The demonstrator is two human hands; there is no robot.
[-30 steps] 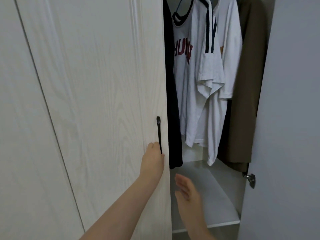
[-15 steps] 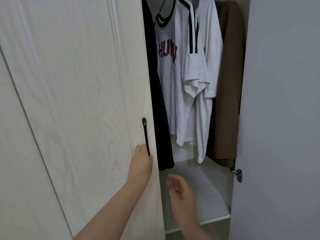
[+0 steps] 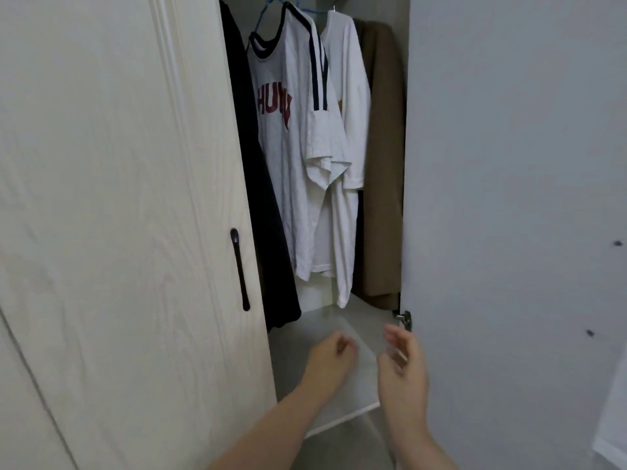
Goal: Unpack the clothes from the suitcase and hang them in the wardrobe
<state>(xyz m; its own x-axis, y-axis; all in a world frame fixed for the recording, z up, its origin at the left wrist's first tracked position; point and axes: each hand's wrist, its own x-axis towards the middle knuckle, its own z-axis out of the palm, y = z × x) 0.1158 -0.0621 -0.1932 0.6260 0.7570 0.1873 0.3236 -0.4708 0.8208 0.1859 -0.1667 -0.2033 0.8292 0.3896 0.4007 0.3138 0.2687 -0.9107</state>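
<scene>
Head view, nearest first: left hand (image 3: 334, 352) low in the gap, fingers loosely curled, gripping nothing; right hand (image 3: 402, 362) just beside it, fingers relaxed and slightly spread, likewise bare. Both blurred, so fine finger detail hard to tell. Beyond the hands, pale wardrobe shelf (image 3: 339, 415). To the left, wood-grain wardrobe door (image 3: 135, 232) with black bar handle (image 3: 240, 269), touched by neither hand; to the right, open grey door (image 3: 509, 198) with metal hinge (image 3: 404, 318) at its edge. Farther in, hung in a row: black garment (image 3: 268, 232), white T-shirt with red lettering and dark shoulder stripes (image 3: 298, 164) on a blue hanger (image 3: 268, 11), plain white shirt (image 3: 349, 130), brown coat (image 3: 385, 164). No suitcase in sight.

Judged step: clothes up, hands free, doors to be closed or another trip made. To do it well: check each hanger sits fully on the rail, tuck the black hem clear of the door edge, keep fingers away from the hinge side, take the bar handle rather than the door edge, swing gently so nothing catches.
</scene>
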